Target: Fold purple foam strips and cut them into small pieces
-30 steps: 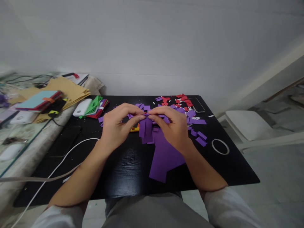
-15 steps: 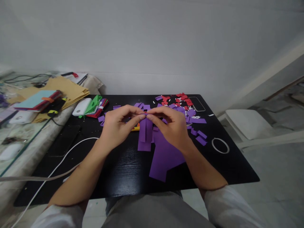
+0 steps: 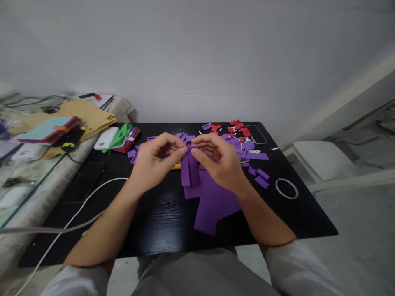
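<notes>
While the left hand (image 3: 153, 161) and right hand (image 3: 222, 163) pinch the folded purple strip (image 3: 186, 174) by its top edge, above the black surface (image 3: 154, 224), best keep layers flush and thumb pressure even

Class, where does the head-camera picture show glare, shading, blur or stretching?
Head view: a pale sheen on the black table toward its near edge; head view: darker shading along the fold of the purple paper; head view: the white seat at right looks soft; head view: the right sleeve appears stretched.
</notes>
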Motion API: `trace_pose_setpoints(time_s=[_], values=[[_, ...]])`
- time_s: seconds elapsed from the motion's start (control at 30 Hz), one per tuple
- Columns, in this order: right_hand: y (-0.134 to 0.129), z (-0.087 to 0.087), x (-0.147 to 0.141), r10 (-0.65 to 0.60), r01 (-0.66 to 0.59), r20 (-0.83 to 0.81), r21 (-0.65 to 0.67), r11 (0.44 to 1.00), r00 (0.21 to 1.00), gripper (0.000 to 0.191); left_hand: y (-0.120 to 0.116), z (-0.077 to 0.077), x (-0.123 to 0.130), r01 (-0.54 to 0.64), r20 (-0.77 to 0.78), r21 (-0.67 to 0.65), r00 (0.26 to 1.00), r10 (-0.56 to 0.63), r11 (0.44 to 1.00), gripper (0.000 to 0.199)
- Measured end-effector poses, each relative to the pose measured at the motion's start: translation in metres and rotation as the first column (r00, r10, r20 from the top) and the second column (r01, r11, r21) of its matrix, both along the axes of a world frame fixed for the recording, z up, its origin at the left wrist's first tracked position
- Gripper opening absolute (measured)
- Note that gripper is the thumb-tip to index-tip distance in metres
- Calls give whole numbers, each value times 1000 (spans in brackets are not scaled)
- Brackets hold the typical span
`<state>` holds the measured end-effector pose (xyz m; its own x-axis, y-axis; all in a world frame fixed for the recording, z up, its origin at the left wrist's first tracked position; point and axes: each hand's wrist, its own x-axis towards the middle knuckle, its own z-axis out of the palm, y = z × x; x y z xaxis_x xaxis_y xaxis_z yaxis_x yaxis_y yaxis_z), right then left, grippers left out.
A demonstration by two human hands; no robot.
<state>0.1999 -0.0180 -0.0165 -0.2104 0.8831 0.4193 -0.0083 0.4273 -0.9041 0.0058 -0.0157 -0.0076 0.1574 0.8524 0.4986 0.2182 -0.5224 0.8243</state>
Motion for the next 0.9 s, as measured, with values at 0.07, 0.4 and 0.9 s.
trace_pose_setpoints(time_s=[0.07,0.4,0.9], values=[[0,2,1,50,-54,-36,-102,993,998,28,1,1,0,-22,30,-17,999,23,1000,11],[-6,1,-5,-127,126,10,37,991,992,10,0,0,-2,-27,-106,60,994,33,998,12],[-20,7,-9,-187,182,9,170,968,982,14,3,-11,-7,-100,-154,342,975,161,934,7]])
